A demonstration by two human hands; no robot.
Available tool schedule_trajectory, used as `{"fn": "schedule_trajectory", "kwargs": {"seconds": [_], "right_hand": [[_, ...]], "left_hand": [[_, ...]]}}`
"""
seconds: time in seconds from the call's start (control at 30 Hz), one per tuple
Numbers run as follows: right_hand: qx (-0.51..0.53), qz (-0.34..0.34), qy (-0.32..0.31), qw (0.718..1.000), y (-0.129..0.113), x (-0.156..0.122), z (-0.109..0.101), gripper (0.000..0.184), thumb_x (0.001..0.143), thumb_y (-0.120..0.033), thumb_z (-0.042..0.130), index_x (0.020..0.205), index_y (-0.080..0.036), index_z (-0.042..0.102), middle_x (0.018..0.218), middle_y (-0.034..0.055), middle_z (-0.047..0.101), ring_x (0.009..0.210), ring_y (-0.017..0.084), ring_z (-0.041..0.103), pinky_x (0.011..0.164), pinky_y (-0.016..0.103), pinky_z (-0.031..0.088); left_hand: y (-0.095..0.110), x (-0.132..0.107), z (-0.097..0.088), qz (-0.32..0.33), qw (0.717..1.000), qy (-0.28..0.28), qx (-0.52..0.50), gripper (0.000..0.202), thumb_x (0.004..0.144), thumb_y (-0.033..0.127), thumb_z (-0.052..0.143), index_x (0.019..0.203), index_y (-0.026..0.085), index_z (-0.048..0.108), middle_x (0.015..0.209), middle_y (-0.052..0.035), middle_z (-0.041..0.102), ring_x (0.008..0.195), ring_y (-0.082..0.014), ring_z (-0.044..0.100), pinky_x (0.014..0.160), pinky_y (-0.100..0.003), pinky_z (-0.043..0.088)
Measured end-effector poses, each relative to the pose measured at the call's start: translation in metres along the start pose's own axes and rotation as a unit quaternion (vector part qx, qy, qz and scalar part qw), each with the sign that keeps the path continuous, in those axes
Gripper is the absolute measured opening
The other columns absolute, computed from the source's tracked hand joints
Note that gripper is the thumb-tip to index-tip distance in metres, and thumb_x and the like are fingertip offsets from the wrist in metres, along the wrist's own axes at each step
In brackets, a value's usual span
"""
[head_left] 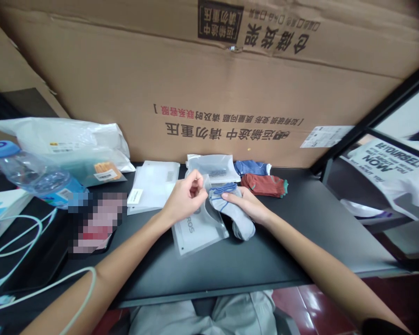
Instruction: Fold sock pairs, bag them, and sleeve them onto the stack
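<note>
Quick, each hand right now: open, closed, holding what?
Left hand: closed, pinching the edge of the clear bag.
Right hand: closed on the grey sock.

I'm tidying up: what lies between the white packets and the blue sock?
A frosted plastic bag lies flat between the white packets and the blue sock; the head view shows it.

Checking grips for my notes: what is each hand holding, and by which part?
The left hand pinches the bag at its top edge. The right hand holds the grey sock near its blue-trimmed cuff.
</note>
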State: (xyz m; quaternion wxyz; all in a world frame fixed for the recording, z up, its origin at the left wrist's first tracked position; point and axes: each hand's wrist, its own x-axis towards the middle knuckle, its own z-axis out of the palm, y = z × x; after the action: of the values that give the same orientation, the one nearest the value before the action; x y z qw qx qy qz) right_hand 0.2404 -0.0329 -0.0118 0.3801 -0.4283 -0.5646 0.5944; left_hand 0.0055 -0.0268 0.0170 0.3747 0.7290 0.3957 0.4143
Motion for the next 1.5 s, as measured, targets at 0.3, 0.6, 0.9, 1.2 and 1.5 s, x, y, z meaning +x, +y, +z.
{"fn": "schedule_trajectory", "kwargs": {"seconds": [0.3, 0.6, 0.9, 1.2, 1.5], "right_hand": [[-0.263, -0.144, -0.052, 0.952, -0.006, -0.010, 0.016, 0.013, 0.089, -0.025, 0.068, 0.090, -0.013, 0.074, 0.080, -0.0012, 0.071, 0.074, 0.016, 0.064, 0.073, 0.025, 0.048], [-0.225, -0.151, -0.147, 0.951, 0.007, -0.010, 0.014, 0.008, 0.086, -0.021, 0.067, 0.085, -0.014, 0.071, 0.085, 0.0001, 0.072, 0.080, 0.017, 0.066, 0.077, 0.025, 0.052], [-0.135, -0.151, -0.062, 0.977, 0.005, -0.004, 0.009, 0.035, 0.099, -0.045, 0.061, 0.114, -0.017, 0.076, 0.111, 0.0057, 0.078, 0.110, 0.028, 0.071, 0.104, 0.045, 0.055], [-0.186, -0.206, 0.025, 0.961, 0.003, -0.004, 0.005, 0.045, 0.101, -0.051, 0.060, 0.133, -0.021, 0.071, 0.129, 0.0088, 0.075, 0.122, 0.033, 0.069, 0.113, 0.052, 0.050], [-0.195, -0.231, 0.000, 0.953, 0.011, -0.001, 0.003, 0.046, 0.106, -0.049, 0.051, 0.138, -0.020, 0.066, 0.128, 0.0126, 0.073, 0.114, 0.029, 0.070, 0.113, 0.049, 0.051]], "left_hand": [[0.009, -0.008, 0.015, -0.044, 0.990, -0.068, -0.116, 0.018, 0.098, 0.029, 0.058, 0.094, 0.022, 0.042, 0.075, 0.0026, 0.067, 0.058, -0.0118, 0.066, 0.049, -0.020, 0.047], [0.022, -0.019, 0.021, 0.093, 0.983, -0.160, -0.006, 0.010, 0.103, 0.023, 0.053, 0.112, 0.022, 0.057, 0.091, -0.0011, 0.076, 0.083, -0.0148, 0.075, 0.071, -0.026, 0.059], [0.016, -0.015, 0.012, 0.360, 0.911, -0.014, 0.203, 0.032, 0.094, 0.010, 0.055, 0.123, 0.023, 0.059, 0.135, -0.0087, 0.069, 0.130, -0.0241, 0.061, 0.113, -0.045, 0.047], [-0.014, 0.008, -0.006, 0.004, 0.999, 0.043, -0.031, 0.054, 0.103, 0.048, 0.053, 0.149, 0.022, 0.041, 0.145, -0.0134, 0.059, 0.132, -0.0304, 0.058, 0.110, -0.049, 0.047], [-0.006, -0.003, 0.012, -0.054, 0.986, -0.121, -0.102, 0.064, 0.095, 0.047, 0.070, 0.149, 0.025, 0.044, 0.132, -0.0060, 0.066, 0.122, -0.0260, 0.064, 0.104, -0.038, 0.053]]}}
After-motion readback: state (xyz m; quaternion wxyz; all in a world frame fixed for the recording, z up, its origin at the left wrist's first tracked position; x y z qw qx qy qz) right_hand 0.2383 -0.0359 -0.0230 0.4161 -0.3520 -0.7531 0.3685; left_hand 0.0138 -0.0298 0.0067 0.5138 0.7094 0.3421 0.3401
